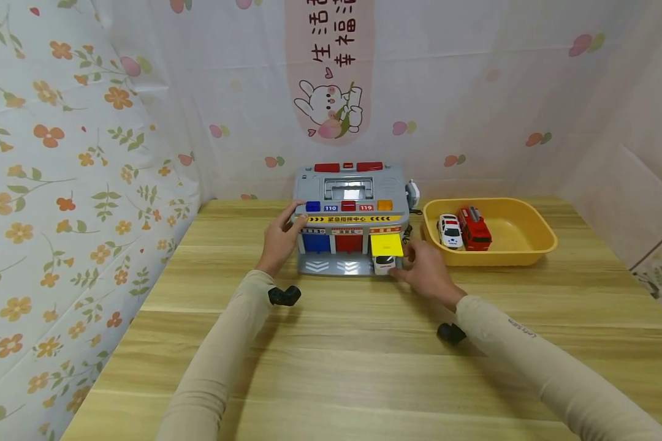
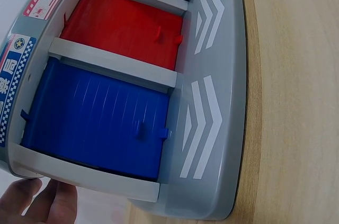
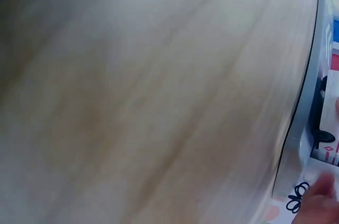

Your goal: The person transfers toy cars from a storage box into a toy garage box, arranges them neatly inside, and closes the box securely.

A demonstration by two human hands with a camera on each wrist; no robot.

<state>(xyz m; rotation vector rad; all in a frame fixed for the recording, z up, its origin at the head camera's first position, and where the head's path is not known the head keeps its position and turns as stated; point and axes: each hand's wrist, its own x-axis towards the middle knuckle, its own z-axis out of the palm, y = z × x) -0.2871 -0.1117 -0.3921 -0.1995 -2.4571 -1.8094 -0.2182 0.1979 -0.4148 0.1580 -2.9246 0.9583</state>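
A grey toy station (image 1: pixel 311 263) stands at the back of the table, with blue (image 2: pixel 100 121) and red (image 2: pixel 127 28) doors down and a yellow door (image 1: pixel 387 245) raised. Under the yellow door is a white ambulance (image 1: pixel 384 264), its front facing out onto the ramp. My left hand (image 1: pixel 280 240) holds the station's left side, thumb near the front top edge; its fingers (image 2: pixel 61 200) show below the blue door's frame. At the ambulance's right side, my right hand (image 1: pixel 427 269) reaches in with a fingertip touching the car. Only part of that hand shows in the right wrist view.
Right of the station, a yellow tray (image 1: pixel 521 258) holds a white police car (image 1: pixel 450 231) and a red fire truck (image 1: pixel 475 229). A white handset-like part (image 1: pixel 412 193) sticks out from the station's right side. Patterned cloth (image 1: pixel 243 159) hangs behind the table.
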